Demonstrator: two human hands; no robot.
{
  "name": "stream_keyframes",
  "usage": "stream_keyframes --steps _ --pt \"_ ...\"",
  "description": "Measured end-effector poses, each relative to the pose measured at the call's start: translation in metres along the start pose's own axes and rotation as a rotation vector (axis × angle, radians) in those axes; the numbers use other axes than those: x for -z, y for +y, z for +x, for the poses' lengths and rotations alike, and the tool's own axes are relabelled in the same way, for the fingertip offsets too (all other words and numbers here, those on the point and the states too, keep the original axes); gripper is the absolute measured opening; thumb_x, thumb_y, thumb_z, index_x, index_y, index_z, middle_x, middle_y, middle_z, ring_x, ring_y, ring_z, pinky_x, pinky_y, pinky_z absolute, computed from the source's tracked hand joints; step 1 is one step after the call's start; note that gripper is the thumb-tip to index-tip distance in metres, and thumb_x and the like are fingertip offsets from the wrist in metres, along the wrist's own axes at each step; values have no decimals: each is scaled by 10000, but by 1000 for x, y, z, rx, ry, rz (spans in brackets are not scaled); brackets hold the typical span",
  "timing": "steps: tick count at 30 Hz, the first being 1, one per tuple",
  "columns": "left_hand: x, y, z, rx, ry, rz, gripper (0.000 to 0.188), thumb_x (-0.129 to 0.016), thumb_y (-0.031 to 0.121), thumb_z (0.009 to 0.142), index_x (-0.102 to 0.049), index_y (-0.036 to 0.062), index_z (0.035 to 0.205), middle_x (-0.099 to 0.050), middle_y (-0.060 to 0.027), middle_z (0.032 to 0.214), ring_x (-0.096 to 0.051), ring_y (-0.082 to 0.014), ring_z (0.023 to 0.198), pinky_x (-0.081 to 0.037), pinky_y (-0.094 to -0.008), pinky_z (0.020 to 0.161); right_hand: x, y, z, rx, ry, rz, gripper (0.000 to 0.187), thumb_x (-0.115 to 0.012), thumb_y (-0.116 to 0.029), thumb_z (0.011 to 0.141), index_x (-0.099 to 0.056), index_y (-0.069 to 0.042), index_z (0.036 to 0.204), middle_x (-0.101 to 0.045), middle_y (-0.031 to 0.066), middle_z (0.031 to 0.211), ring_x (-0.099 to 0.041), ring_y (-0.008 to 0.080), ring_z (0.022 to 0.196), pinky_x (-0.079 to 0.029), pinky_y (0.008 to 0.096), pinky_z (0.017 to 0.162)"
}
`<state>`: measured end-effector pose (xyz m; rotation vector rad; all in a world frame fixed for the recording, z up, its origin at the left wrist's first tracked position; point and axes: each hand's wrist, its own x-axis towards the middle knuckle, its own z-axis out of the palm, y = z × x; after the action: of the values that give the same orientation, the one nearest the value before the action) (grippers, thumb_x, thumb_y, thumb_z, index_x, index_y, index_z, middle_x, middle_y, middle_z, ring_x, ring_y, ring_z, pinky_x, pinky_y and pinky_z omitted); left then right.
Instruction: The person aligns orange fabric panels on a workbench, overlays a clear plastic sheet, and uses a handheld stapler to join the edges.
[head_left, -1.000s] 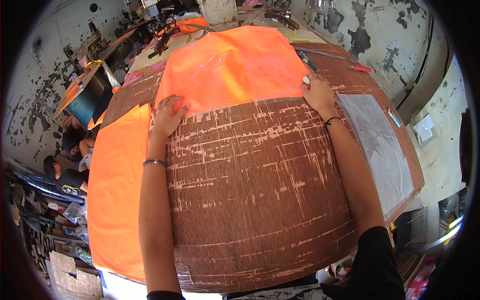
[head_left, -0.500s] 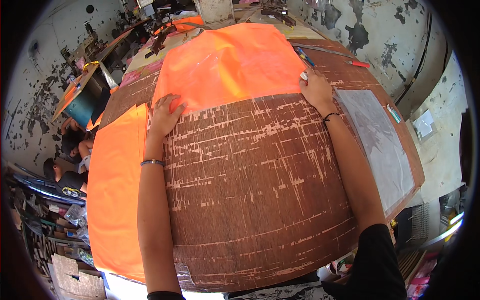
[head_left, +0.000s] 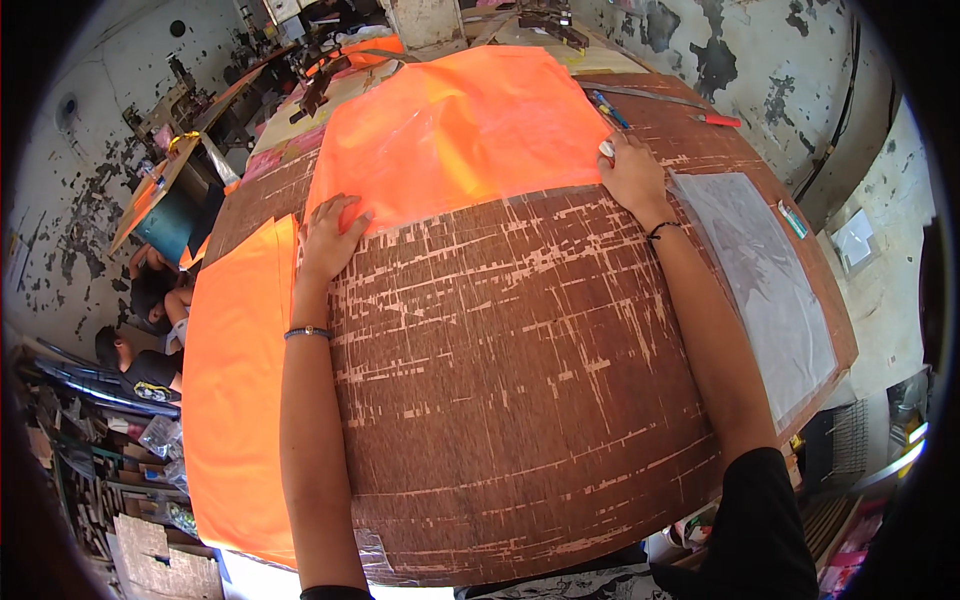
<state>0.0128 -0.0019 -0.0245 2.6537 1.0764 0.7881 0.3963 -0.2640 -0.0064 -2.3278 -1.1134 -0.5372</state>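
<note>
- Left hand [head_left: 328,240] lies flat, fingers spread wide, pressing the near left corner of the orange fabric sheet [head_left: 460,130]; it grips nothing
- Right hand [head_left: 630,170] rests palm down on the sheet's near right edge, fingers together and loosely curled; nothing held that I can see
- That sheet is spread over the far half of the worn brown wooden table [head_left: 500,380], its near edge running straight across from one hand to the other
- A second orange sheet [head_left: 235,390] hangs over the table's left side, just beside the left forearm; so two orange sheets in all
- One grey translucent sheet with a faint pattern [head_left: 770,290] lies flat along the table's right edge, near the right forearm
- A small green and white oblong label or tag [head_left: 793,220] sits just past that grey sheet's far corner
- One red-handled tool [head_left: 715,120] lies at the far right of the table, and blue pens or markers [head_left: 608,108] lie just beyond the right hand; I count two, though they are small
- One thin bracelet [head_left: 307,332] on the left wrist, one dark band [head_left: 662,230] on the right
- Off to the left, down on the floor, a person in a dark top [head_left: 140,370] sits among clutter; a second person beside them is too cramped to make out clearly
- A pale rectangular sheet [head_left: 855,240] lies on the floor at the right, well apart from the table
</note>
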Motion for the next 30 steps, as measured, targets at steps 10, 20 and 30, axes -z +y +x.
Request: stream_keyframes --steps 10,20,30 --pt "-1 -2 0 -2 0 14 483 -621 518 879 -616 204 1246 -525 -49 1386 -418 -281 1340 -239 -599 1086 0 0 0 -7 -29 -2 333 -634 -232 842 -612 -75 1134 -628 144 1155 -588 338 1108 -528 457 889" --pt "-1 8 -1 25 -16 48 482 -614 521 883 -616 204 1247 -526 -49 1386 -417 -282 1340 -237 -604 1085 1 2 1 4 -35 -19 331 -634 -235 846 -615 -71 1133 -628 142 1155 -591 350 1092 -527 459 886" --pt "3 13 -3 28 0 53 479 -619 517 880 -620 200 1239 -529 -45 1383 -415 -276 1341 -240 -610 1078 1 2 0 1 -45 -28 327 -636 -239 848 -619 -71 1128 -627 141 1145 -590 340 1096 -522 459 891"
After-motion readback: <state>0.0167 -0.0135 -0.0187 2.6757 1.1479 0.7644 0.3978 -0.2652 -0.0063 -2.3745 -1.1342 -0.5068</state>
